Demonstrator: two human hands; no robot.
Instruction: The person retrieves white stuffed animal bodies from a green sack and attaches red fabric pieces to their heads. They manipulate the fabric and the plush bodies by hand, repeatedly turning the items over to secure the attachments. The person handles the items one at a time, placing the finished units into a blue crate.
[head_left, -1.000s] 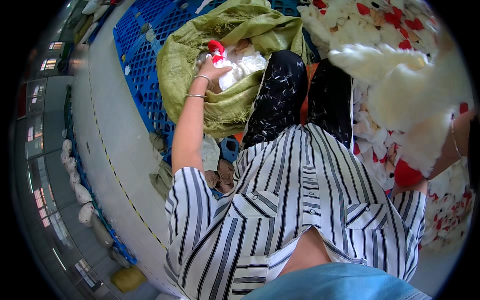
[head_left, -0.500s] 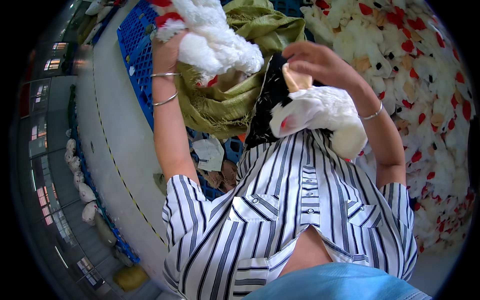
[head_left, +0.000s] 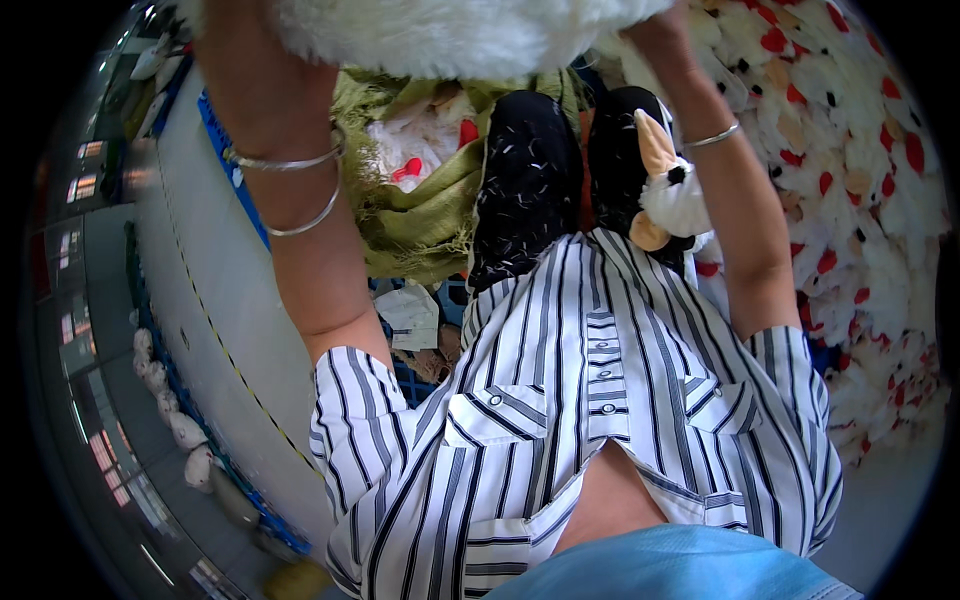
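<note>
A white furry plush piece [head_left: 470, 35] spans the top edge of the picture, close up and partly cut off. At its left end is my left hand [head_left: 262, 60], closed on it, with the fingers hidden. My right hand [head_left: 662, 35] grips the plush's right end, its fingers mostly behind the fur. Another small white plush [head_left: 675, 200], with beige ears and a black patch, lies on my right thigh beside my right forearm.
An open green woven sack [head_left: 420, 230] with white and red plush pieces [head_left: 405, 160] inside stands left of my knees. Blue plastic pallets [head_left: 225, 150] lie beneath. A large heap of white plush pieces [head_left: 850, 200] fills the right side. A paper slip [head_left: 408, 315] lies near my left side.
My left hand has lifted the white plush up and nearer. My right hand has left the small plush, which now rests on my thigh, and has taken the other end of the raised one.
</note>
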